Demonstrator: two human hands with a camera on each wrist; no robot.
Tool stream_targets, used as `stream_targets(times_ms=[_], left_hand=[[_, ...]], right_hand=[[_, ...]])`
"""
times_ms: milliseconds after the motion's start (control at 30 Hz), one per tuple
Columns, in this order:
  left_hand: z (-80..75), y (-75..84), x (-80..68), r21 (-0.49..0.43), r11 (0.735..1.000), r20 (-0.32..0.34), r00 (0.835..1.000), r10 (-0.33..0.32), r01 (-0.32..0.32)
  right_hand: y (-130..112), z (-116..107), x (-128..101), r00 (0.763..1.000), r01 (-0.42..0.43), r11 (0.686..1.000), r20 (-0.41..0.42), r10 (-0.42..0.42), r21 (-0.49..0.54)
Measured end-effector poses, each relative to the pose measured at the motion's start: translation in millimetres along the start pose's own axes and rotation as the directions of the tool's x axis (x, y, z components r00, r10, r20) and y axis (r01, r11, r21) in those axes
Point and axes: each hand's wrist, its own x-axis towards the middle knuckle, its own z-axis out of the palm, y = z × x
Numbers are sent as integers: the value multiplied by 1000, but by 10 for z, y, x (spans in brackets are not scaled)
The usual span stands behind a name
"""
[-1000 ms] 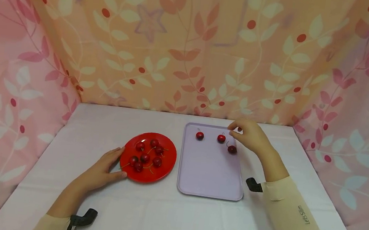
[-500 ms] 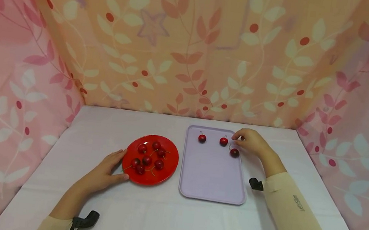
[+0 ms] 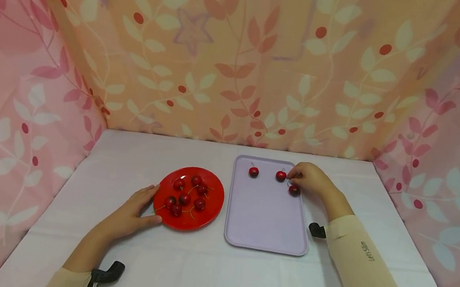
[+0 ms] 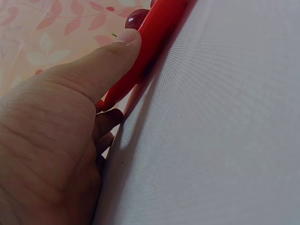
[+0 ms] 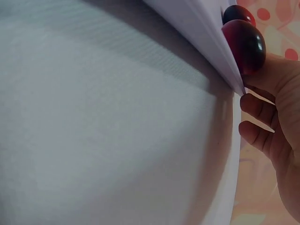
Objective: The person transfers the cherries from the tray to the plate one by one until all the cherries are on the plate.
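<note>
Three cherries lie on the lilac tray (image 3: 265,224): one at the far left (image 3: 254,172), one mid (image 3: 280,175), and a darker one (image 3: 294,189) near the tray's far right edge. Seven more cherries (image 3: 185,199), stems on, sit bunched on the red plate (image 3: 208,212), which lies just left of the tray on the white tablecloth (image 3: 198,264). Judging from this split, moving cherries from plate to tray looks under halfway, with the plate's share the larger. Right hand (image 3: 311,178) rests at the tray's far right corner, fingertips curled and drawn together by the mid cherry's stem; whether they pinch it or only touch, I cannot tell. The right wrist view shows the dark cherry (image 5: 243,44) just over the tray rim, beside curled fingers (image 5: 258,133) that do not close on it. Left hand (image 3: 130,215) lies relaxed, thumb pressed on the plate's near rim, steadying it. Writing: small dark lettering on the right sleeve (image 3: 367,253), too small to read with confidence. Leaf-print curtains (image 3: 240,58) on three sides.
</note>
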Motion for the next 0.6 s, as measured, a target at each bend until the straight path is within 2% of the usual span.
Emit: stream_targets(times_ms=[267, 600], left_hand=[[-10, 15, -3, 13, 1000, -1, 1000, 5, -5], [-13, 20, 3, 1, 1000, 0, 1000, 2, -2]], right_hand=[[7, 16, -7, 998, 59, 996, -12, -60, -67], [12, 61, -71, 997, 70, 991, -33, -74, -110]])
